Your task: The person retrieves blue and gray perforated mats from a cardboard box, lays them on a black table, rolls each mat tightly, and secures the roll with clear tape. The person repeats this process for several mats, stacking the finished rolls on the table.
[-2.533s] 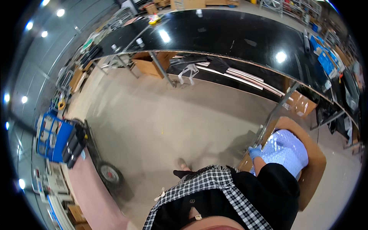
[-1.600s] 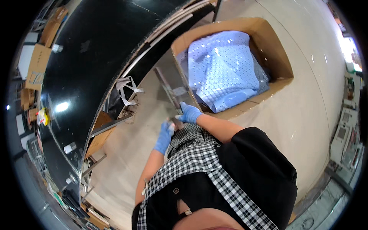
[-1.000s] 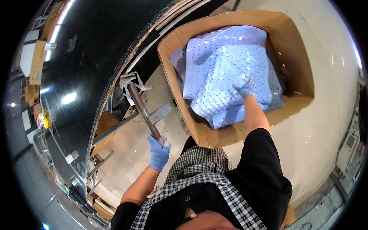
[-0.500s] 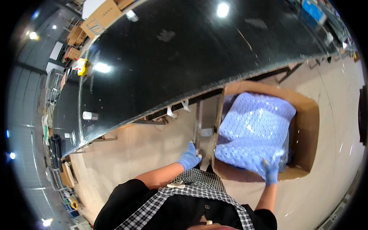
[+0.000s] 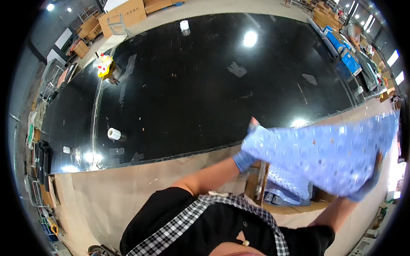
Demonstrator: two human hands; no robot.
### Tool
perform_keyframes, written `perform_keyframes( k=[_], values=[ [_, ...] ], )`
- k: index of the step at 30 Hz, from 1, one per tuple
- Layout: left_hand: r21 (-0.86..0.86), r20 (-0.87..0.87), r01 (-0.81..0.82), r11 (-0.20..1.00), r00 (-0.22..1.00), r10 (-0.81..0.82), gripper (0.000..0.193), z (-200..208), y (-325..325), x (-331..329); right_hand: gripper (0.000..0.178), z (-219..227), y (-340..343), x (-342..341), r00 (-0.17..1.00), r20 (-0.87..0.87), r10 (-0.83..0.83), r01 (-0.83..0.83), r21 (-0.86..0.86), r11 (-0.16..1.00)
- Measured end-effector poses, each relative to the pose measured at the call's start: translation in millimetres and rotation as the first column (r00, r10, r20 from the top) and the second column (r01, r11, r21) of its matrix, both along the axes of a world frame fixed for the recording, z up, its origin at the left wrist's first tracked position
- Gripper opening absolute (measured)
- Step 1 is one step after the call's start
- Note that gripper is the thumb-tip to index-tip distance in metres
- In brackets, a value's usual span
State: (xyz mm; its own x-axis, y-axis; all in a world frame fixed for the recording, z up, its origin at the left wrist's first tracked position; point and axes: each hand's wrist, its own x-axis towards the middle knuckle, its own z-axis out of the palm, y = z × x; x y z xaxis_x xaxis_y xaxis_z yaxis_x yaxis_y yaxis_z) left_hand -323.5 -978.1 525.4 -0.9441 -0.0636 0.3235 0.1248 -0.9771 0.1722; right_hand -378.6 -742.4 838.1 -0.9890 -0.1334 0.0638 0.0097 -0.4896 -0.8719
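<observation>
Black table (image 5: pixel 205 81) fills the view ahead of me. Over its near edge I hold up a blue cloth (image 5: pixel 324 155), blurred, stretched between my gloved hands: left hand (image 5: pixel 250 147) gripping one end, right hand (image 5: pixel 369 181) closed on the other. Below the cloth sits a box (image 5: pixel 290 207) with more blue fabric. On the table stand a white roll (image 5: pixel 113 134) and a yellow thing (image 5: pixel 103 67).

A very large black table (image 5: pixel 205 85) with a glossy top reflects the ceiling lamps. The floor (image 5: pixel 128 192) is beige concrete. Cardboard boxes (image 5: pixel 128 10) stand far behind.
</observation>
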Motion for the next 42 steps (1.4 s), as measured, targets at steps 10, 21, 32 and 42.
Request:
perform_keyframes(
  k=[10,21,32,42],
  values=[
    [-0.632,0.315,-0.408,0.659,0.642,0.699,0.048,84,-285,154,0.035,9,-376,-173,0.810,-0.114,0.575,-0.568,0.088,0.818],
    [-0.690,0.606,-0.115,0.714,0.448,0.658,0.058,-11,-280,220,0.064,-211,-518,-194,0.856,-0.282,0.435,0.273,0.958,0.083],
    [-0.870,0.347,0.410,0.275,0.112,0.931,0.037,-108,-296,216,0.091,-344,-400,-67,0.772,0.063,0.633,0.149,0.950,-0.276],
    [-0.804,0.423,0.428,0.414,-0.080,0.903,0.056,-86,-308,236,0.077,-335,-355,-24,0.274,-0.183,0.944,0.151,0.978,0.146]
  ],
)
